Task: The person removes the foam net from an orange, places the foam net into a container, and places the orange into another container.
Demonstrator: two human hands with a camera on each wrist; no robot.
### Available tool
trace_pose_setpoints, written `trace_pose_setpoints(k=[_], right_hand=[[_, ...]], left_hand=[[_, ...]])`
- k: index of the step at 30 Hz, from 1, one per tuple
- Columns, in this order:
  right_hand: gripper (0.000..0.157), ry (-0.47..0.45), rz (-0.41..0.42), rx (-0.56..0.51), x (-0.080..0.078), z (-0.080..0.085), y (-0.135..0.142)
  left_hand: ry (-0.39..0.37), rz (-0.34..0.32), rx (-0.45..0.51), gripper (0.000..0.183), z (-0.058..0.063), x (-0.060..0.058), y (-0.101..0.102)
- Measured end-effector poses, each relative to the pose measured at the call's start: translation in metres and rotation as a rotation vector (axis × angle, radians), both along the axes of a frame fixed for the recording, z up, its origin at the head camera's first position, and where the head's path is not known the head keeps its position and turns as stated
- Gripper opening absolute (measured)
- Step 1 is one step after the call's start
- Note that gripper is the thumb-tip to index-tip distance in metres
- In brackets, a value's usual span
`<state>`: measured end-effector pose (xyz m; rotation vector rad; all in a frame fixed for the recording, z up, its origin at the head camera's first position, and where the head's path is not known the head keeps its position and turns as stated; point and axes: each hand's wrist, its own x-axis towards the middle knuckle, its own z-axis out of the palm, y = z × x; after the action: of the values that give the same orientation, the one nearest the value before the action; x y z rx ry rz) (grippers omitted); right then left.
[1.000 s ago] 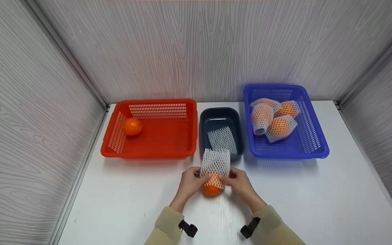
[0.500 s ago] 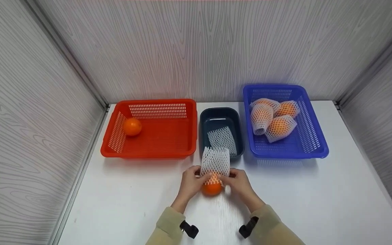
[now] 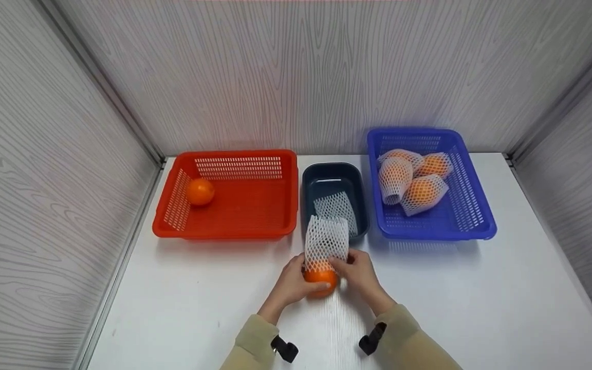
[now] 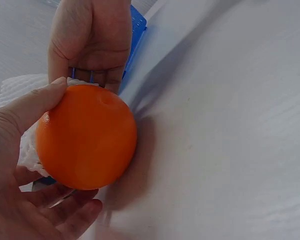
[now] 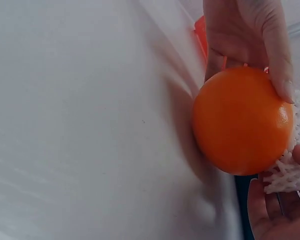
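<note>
An orange [image 3: 321, 277] sits partly inside a white foam net sleeve [image 3: 327, 239], its near end bare. My left hand [image 3: 290, 282] grips the orange from the left side, thumb across the bare skin; in the left wrist view the fingers curve beneath the orange [image 4: 87, 137]. With thumb and fingers my right hand [image 3: 359, 273] pinches the net sleeve at its right edge. In the right wrist view the net's mesh edge [image 5: 285, 175] lies against the far side of the orange [image 5: 242, 122]. The sleeve's loose end overlaps the dark tray's front rim in the head view.
Back left, a red basket [image 3: 244, 231] holds one bare orange [image 3: 200, 192]. A dark teal tray [image 3: 362, 205] with another flat net sleeve [image 3: 334, 205] stands in the middle. To the right, a blue basket [image 3: 432, 232] contains several net-wrapped oranges [image 3: 423, 190].
My left thumb has shifted from the net down onto the bare orange. The net sleeve has moved up and away, exposing more of the orange. My right hand still pinches the net.
</note>
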<state>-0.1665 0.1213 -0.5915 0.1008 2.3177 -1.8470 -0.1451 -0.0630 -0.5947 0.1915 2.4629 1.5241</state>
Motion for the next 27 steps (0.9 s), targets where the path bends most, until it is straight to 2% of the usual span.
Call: trace_pose_setpoints(k=[3,7,12,16,21,24,27], right_hand=[[0.028,0.013,0.019,-0.034,0.001,0.013,-0.001],[0.028,0.073,0.029,-0.045,0.002,0.032,-0.001],[0.031,0.104,0.034,-0.057,-0.003,0.042,0.002],[0.031,0.135,0.033,-0.087,-0.012,0.048,0.005],[0.028,0.19,-0.02,-0.117,-0.035,0.04,0.007],[0.025,0.235,-0.053,-0.078,-0.049,0.036,0.007],[0.022,0.27,-0.082,0.02,-0.06,0.037,0.005]], left_hand=[[-0.011,-0.021,-0.001,0.081,0.0,0.0,0.001],[-0.021,-0.029,-0.018,0.079,-0.001,0.0,0.001],[-0.034,-0.019,-0.084,0.077,0.0,0.0,0.001],[-0.035,-0.024,-0.103,0.077,-0.001,0.0,0.0],[-0.024,-0.033,-0.104,0.075,-0.002,0.0,0.0],[-0.021,-0.03,-0.108,0.074,-0.002,0.0,0.0],[-0.025,-0.027,-0.113,0.074,-0.002,0.0,0.0]])
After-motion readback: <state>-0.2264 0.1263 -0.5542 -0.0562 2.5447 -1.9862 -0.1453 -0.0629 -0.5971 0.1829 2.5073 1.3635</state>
